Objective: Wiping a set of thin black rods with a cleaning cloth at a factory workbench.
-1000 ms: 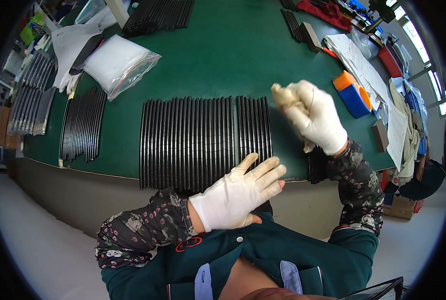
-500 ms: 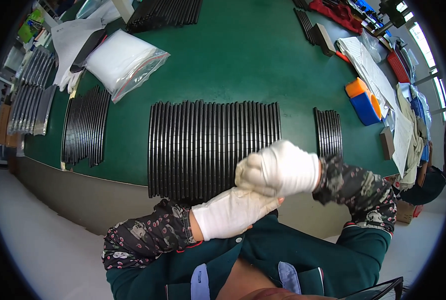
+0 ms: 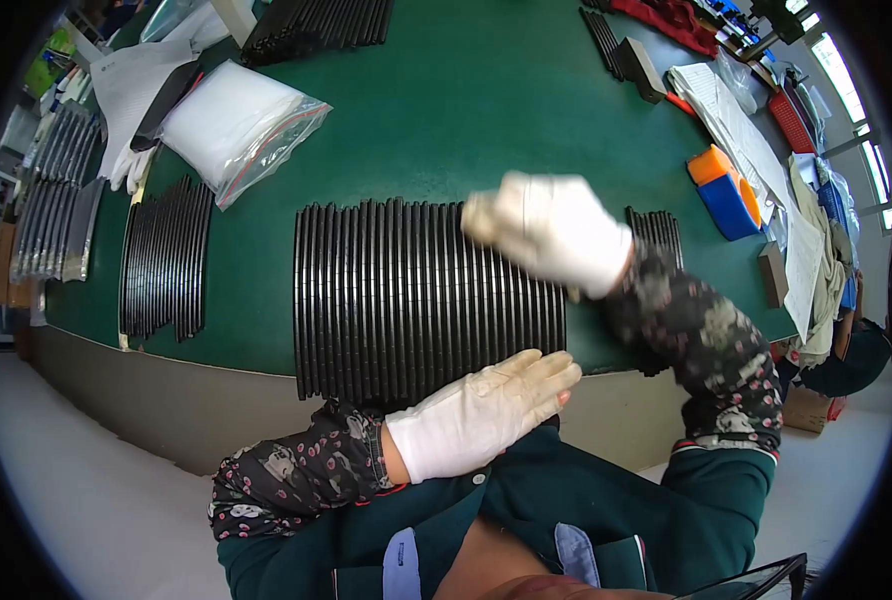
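A wide row of glossy black rods [image 3: 396,290] lies side by side on the green table, their near ends reaching past its front edge. My left hand [image 3: 486,410], in a white glove, lies flat with fingers outstretched along the near ends at the row's right part. My right hand [image 3: 556,230], gloved in white as well, is over the far right part of the row. Its fingers are curled and blurred by motion; whatever they may hold is hidden. My right forearm partly covers a smaller rod group [image 3: 654,228].
More rods [image 3: 166,260] lie to the left, with another bundle [image 3: 321,25] at the far side. A clear bag with white contents [image 3: 241,125] sits at the back left. On the right are a blue-and-orange tape dispenser [image 3: 728,195], papers [image 3: 741,135] and a dark block [image 3: 774,275].
My right hand has moved away from my left, up and over the far ends of the rods. My left hand stays in nearly the same place, its fingers now uncovered.
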`<state>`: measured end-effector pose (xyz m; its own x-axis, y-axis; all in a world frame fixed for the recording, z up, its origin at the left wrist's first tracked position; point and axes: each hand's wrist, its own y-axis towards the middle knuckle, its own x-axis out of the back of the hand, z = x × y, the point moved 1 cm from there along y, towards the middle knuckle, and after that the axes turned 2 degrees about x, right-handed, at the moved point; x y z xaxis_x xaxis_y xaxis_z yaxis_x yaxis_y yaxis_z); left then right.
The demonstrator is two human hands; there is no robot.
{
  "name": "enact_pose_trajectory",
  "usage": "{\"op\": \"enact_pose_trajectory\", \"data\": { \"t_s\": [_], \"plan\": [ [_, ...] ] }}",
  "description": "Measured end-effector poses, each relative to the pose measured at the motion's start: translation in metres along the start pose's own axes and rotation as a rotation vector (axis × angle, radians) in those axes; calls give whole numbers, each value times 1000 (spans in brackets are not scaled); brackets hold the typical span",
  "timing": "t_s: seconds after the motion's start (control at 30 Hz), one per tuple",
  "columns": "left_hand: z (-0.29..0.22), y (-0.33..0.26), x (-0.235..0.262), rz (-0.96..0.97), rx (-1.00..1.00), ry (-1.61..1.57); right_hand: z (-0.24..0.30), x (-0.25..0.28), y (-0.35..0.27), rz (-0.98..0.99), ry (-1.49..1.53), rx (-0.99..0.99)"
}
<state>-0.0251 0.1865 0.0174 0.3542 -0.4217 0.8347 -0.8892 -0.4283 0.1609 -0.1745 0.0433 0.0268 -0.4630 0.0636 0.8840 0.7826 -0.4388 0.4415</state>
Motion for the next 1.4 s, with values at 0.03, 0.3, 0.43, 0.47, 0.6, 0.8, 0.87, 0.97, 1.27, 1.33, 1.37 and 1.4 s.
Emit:
{"op": "enact_pose_trajectory", "data": {
  "t_s": [0.03, 0.3, 0.43, 0.47, 0.6, 0.8, 0.87, 0.97, 1.27, 1.33, 1.37, 1.4],
  "plan": [
    [1, 0, -1, -16, -24, 9, -15, -2, 4, -19, -38, -59],
    [4, 1, 3, 224, 225, -441, 45, 13, -16, 216, 92, 196],
    [6, -1, -1, -39, -23, -24, -14, -4, 6, 40, -19, -118],
    [9, -1, -3, -53, -28, 1, -1, -1, 8, 76, -31, -59],
    [5, 1, -10, 212, 394, -670, 62, 19, -21, 407, 245, 115],
    [6, 0, -4, -51, -27, 16, -5, 2, 2, 18, -87, -61],
    [6, -4, -6, 6, 59, -141, 33, 8, -12, 88, 152, 74],
    [3, 0, -4, -6, 73, -155, 46, 21, -27, 311, 239, 137],
    [4, -5, -7, 8, 32, -66, 51, 14, -25, 279, 372, 134],
    [4, -3, -9, 73, 95, -217, 43, 18, -21, 276, 205, 131],
    [4, 1, -3, 25, 32, -89, 27, 14, -13, 203, 73, 33],
    [2, 1, 2, -27, -30, 35, 9, 9, -4, 134, -55, -63]
  ]
}}
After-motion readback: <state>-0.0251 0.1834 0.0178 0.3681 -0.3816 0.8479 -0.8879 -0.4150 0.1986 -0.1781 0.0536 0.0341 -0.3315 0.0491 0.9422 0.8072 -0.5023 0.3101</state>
